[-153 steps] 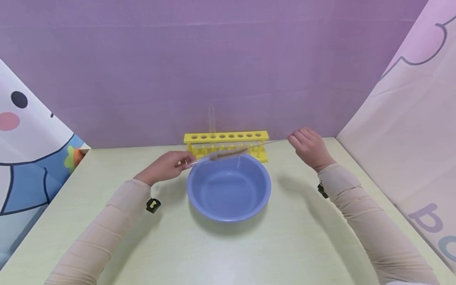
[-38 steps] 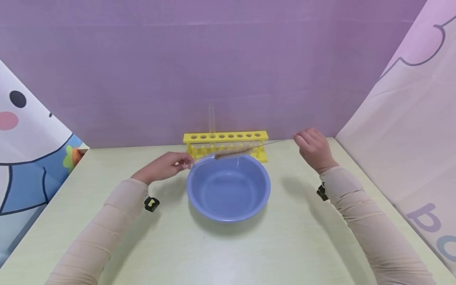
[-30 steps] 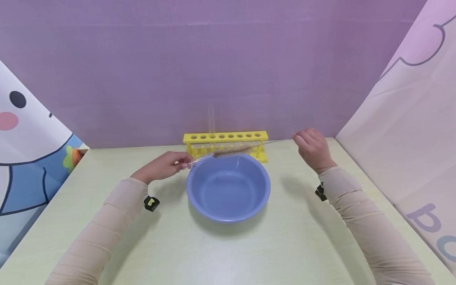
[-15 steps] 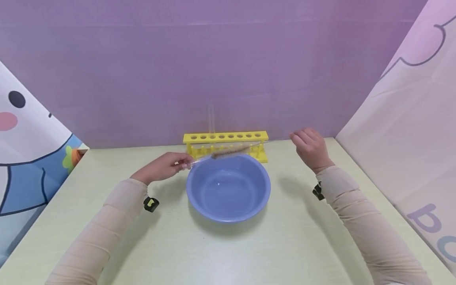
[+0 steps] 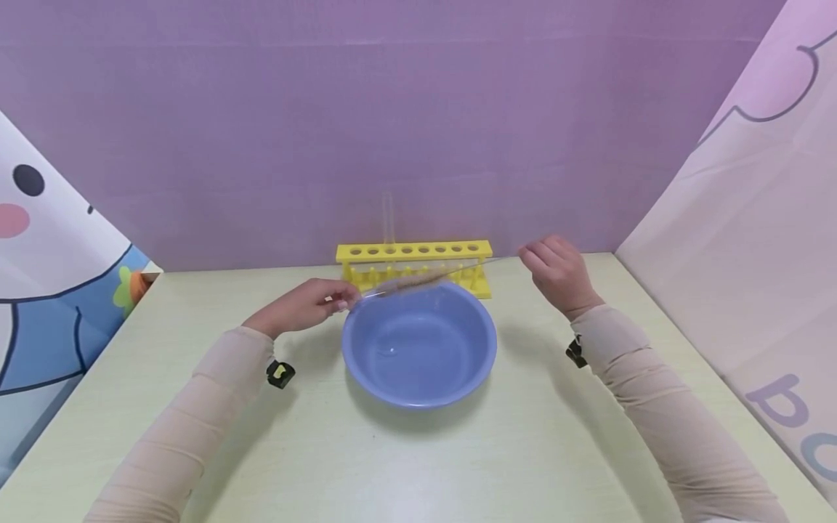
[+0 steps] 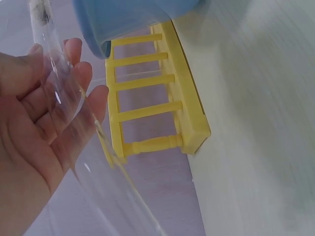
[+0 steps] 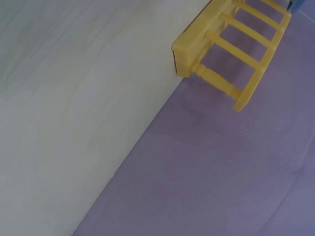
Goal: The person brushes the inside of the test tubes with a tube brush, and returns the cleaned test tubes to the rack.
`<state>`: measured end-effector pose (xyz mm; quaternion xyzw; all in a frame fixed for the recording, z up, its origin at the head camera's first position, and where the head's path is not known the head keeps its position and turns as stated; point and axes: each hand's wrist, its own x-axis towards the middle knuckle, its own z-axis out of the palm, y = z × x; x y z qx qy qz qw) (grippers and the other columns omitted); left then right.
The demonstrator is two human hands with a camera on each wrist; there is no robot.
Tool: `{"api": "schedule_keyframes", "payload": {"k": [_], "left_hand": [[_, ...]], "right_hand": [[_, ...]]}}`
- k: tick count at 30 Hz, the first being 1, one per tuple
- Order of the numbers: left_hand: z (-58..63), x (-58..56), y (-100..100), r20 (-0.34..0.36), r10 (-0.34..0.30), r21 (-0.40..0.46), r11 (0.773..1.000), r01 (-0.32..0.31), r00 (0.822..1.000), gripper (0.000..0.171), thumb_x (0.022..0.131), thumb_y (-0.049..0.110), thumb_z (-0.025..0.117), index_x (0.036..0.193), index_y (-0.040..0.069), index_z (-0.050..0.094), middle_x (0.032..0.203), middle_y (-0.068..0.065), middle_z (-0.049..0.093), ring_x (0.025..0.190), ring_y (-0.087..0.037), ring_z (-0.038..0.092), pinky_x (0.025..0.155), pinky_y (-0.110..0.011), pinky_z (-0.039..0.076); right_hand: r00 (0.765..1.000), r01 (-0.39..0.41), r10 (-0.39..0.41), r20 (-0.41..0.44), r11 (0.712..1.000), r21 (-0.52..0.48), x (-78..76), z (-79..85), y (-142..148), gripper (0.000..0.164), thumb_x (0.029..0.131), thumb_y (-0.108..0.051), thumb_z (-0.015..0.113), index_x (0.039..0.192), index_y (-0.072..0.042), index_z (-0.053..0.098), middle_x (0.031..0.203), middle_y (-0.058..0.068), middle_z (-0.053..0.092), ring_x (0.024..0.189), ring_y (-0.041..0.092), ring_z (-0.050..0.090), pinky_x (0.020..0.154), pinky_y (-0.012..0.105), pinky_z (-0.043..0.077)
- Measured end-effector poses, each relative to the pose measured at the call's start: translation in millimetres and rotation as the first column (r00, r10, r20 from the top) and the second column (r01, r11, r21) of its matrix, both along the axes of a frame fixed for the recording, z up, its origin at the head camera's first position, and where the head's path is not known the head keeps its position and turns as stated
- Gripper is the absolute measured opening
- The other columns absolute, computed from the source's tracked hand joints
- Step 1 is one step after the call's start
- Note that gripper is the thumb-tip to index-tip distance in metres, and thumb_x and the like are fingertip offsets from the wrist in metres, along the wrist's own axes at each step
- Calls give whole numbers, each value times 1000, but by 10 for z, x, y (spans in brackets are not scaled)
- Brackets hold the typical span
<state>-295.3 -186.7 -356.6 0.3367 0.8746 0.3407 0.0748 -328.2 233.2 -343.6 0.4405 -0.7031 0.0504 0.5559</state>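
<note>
My left hand (image 5: 304, 305) pinches a clear glass test tube (image 6: 59, 93) between thumb and fingers. The tube slants over the far left rim of the blue basin (image 5: 425, 356). A test tube brush (image 5: 418, 280) with brown bristles points left, its dark tip showing inside the tube in the left wrist view. My right hand (image 5: 559, 274), fingers curled, grips the far end of the brush's thin wire handle, to the right of the basin. Neither the right hand nor the brush appears in the right wrist view.
Behind the basin stands a yellow test tube rack (image 5: 412, 251) with a row of holes. Another clear test tube (image 5: 389, 218) stands upright in it. A purple backdrop (image 5: 418, 131) rises at the table's back edge; printed cloths hang on both sides.
Over the last second my right hand has moved left, sliding the brush tip closer to my left hand. The left hand stays nearly still. The glint in the basin has shifted.
</note>
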Motion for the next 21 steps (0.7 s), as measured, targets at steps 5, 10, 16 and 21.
{"api": "schedule_keyframes", "payload": {"k": [5, 10, 16, 21], "left_hand": [[-14, -2, -3, -25, -7, 1, 1000, 8, 1000, 20, 93, -1, 52, 106, 7, 64, 94, -1, 64, 91, -27, 58, 80, -37, 51], [-14, 1, -4, -17, 9, -12, 1000, -9, 1000, 19, 93, 0, 53, 106, 9, 64, 92, 0, 64, 89, -21, 58, 80, -37, 50], [-18, -2, 5, -25, 11, -24, 1000, -11, 1000, 19, 94, 0, 53, 107, 8, 64, 93, -1, 64, 91, -28, 58, 80, -37, 49], [-27, -3, 15, -29, 19, -29, 999, -20, 999, 17, 94, 1, 53, 104, 9, 64, 92, 0, 63, 89, -23, 57, 79, -36, 49]], "right_hand": [[998, 14, -15, 58, 1000, 4, 18, -11, -32, 21, 77, 19, 51, 84, 5, 65, 76, 15, 65, 64, 29, 57, 57, 39, 48], [995, -6, 5, 101, 1000, 13, 44, -7, -80, 24, 75, 21, 52, 84, 3, 65, 77, 13, 65, 66, 28, 57, 57, 39, 47], [993, -1, -3, 114, 999, 36, 70, 15, -131, 25, 75, 21, 50, 84, 3, 64, 77, 12, 66, 66, 27, 58, 57, 37, 48], [993, -8, 2, 121, 999, 47, 89, 14, -158, 24, 75, 21, 50, 83, 3, 64, 76, 12, 65, 66, 27, 58, 57, 36, 48]]}}
